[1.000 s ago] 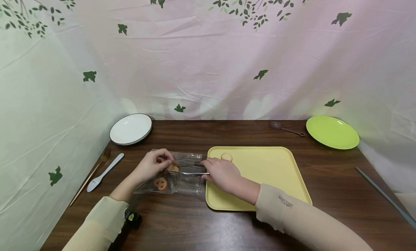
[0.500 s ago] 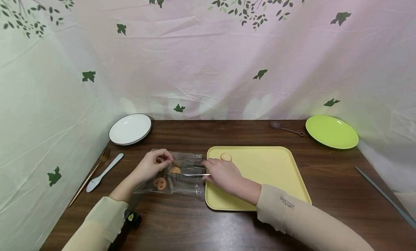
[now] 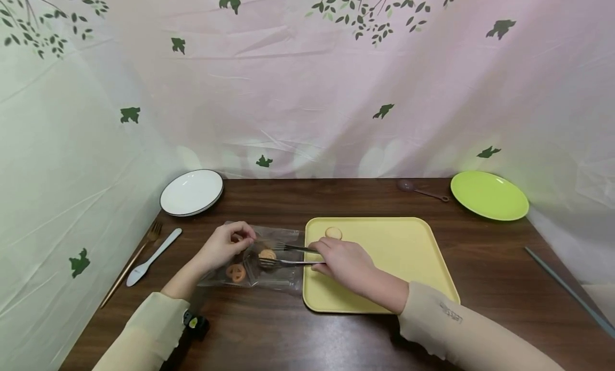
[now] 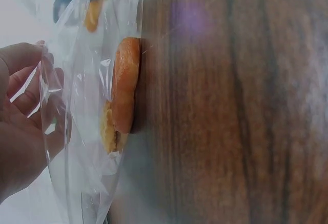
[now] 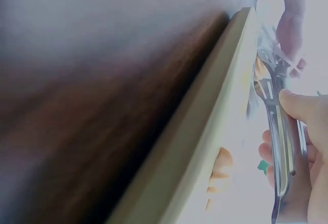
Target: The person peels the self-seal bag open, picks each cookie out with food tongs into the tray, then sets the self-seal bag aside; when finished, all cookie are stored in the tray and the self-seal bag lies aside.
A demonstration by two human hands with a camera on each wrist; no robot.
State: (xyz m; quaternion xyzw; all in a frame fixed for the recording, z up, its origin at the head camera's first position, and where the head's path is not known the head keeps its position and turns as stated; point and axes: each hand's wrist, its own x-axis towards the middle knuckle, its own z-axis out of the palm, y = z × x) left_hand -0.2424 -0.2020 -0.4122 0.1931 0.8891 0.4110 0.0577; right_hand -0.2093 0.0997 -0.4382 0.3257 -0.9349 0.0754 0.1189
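Note:
My left hand [image 3: 223,246] pinches the upper edge of a clear plastic bag [image 3: 283,280] lying on the table. Inside it is a pretzel-shaped cookie [image 3: 236,273]; the left wrist view shows this brown cookie [image 4: 126,83] edge-on, with a paler cookie [image 4: 108,129] against it. My right hand [image 3: 348,261] grips metal tongs [image 3: 295,263] with fork-like ends, reaching left from over the tray. Between those ends, at the bag, is a round ridged cookie [image 3: 267,254]. In the right wrist view, thumb and fingers wrap the tongs [image 5: 288,147].
A yellow tray [image 3: 399,264] bears a round pale cookie [image 3: 333,233] near its upper left corner. White plates [image 3: 192,192], a copper fork [image 3: 132,264] and a white knife [image 3: 155,256] lie left. Behind and right are a green plate [image 3: 490,196], a brown spoon [image 3: 423,191] and a grey-blue stick [image 3: 567,288].
My right hand and the tongs have shifted right, and the round cookie has moved slightly right and nearer to me. My left hand stays at the bag's edge.

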